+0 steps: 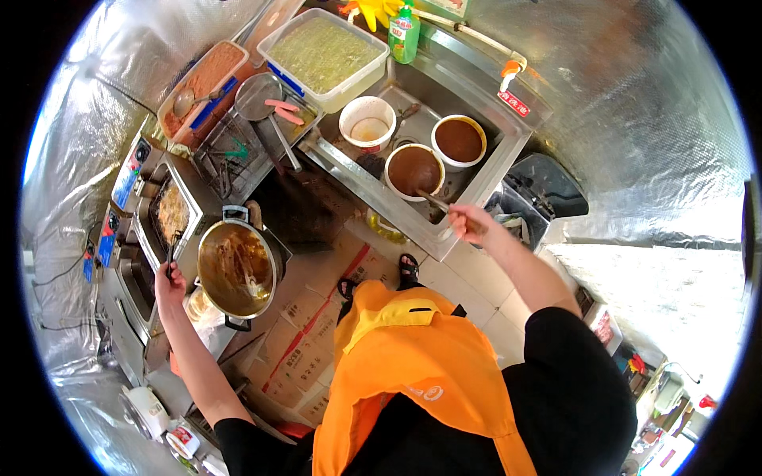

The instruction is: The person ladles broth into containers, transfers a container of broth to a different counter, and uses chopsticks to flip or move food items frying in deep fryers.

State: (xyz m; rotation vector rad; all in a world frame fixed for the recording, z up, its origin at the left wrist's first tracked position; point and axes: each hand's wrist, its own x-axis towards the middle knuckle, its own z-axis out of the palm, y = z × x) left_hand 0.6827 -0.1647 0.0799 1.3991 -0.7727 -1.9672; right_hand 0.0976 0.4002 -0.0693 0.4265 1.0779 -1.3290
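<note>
My left hand [171, 284] holds the dark handle of a kitchen utensil [173, 244] whose far end is at the deep fryer [174, 208], where frying food foams. To the right of that hand stands a large metal pot [238, 268] with brown liquid in it. My right hand [469, 224] grips the handle of a ladle [436, 202]; its head is hidden in the brown sauce of a white tub [415, 172]. A second tub of sauce [458, 141] and a nearly empty white tub [368, 122] stand beside it in the metal sink [482, 196].
A container of greenish liquid [324, 53], a container of reddish crumbly food [205, 89], and a strainer [259, 97] near pink sticks [286, 111] lie beyond. A green bottle [404, 35] stands at the sink's back. Cardboard [303, 351] covers part of the floor. A black bin [547, 184] is at the right.
</note>
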